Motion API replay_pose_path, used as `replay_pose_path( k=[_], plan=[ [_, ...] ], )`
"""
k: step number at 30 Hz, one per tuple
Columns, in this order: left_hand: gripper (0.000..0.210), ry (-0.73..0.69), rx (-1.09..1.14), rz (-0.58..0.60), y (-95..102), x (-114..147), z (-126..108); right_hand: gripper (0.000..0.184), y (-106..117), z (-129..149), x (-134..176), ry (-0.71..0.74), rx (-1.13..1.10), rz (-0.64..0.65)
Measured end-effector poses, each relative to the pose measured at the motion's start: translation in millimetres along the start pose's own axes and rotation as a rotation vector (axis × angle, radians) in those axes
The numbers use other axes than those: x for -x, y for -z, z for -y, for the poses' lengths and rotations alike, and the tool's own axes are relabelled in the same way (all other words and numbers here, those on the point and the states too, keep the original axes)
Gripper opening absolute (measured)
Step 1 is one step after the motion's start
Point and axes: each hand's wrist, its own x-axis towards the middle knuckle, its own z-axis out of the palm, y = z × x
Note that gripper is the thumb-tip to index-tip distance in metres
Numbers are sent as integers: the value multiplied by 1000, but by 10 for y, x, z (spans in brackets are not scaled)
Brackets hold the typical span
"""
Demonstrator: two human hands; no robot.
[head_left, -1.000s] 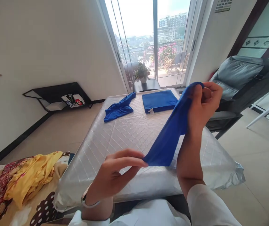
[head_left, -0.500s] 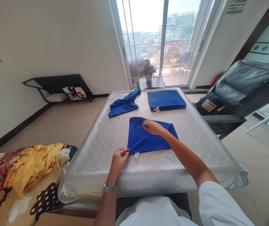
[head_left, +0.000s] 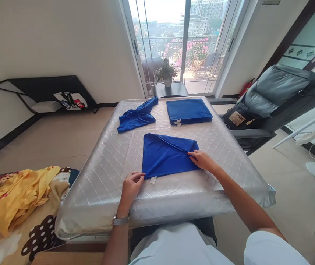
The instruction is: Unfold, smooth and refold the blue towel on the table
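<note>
Blue cloth [head_left: 166, 156] lies on the silver quilted cover [head_left: 113, 165], its near-left corner pinched in the left hand [head_left: 131, 186]; right hand [head_left: 203, 160] at the right edge, fingers narrow, grip unclear. Uneven pull could skew the loose diagonal fold. Beyond: crumpled blue cloth [head_left: 138, 117], folded blue stack [head_left: 189, 109].

Silver quilted-cover table [head_left: 113, 158] right in front of me. Straight ahead: sliding glass doors [head_left: 185, 48], bright daylight through them, balcony railing [head_left: 171, 38], pink flowers [head_left: 174, 51] and buildings [head_left: 207, 7] beyond. Potted plant [head_left: 167, 71] on a dark chair [head_left: 170, 89] just before the doors. To my left: plain pale wall [head_left: 63, 44], black skirting [head_left: 5, 140], low black unit [head_left: 49, 86] against it holding a white box [head_left: 46, 106] and printed item [head_left: 70, 101]. Beige tiled floor [head_left: 71, 136]. Lower left: patterned cover [head_left: 41, 232], yellow fabric [head_left: 22, 195] heaped on it. To my right: black recliner [head_left: 281, 84], red object [head_left: 246, 88] partly hidden behind it, dark-framed door [head_left: 287, 35] with a glass panel [head_left: 309, 33].
</note>
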Motion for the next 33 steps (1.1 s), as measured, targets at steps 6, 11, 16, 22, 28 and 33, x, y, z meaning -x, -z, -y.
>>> replay_pose_path(
  k=[6,11,16,22,28,33],
  plan=[
    [34,3,2,0,23,26,-20,53,182,-158,-814,-315,-41,-184],
    [34,-46,-19,11,45,47,0,40,206,-97,-513,-183,-105,-204],
    [32,-75,-9,61,45,54,18,24,104,50,526,-19,-201,-48],
    [25,-270,-90,-74,38,94,-22,20,40,40,1190,-151,-282,-181],
    [21,-495,-140,-236,54,144,-138,25,-22,-36,1050,-119,-214,-227],
    [22,-565,-195,-256,155,145,-297,30,-20,-34,937,21,-102,-301]
  ],
)
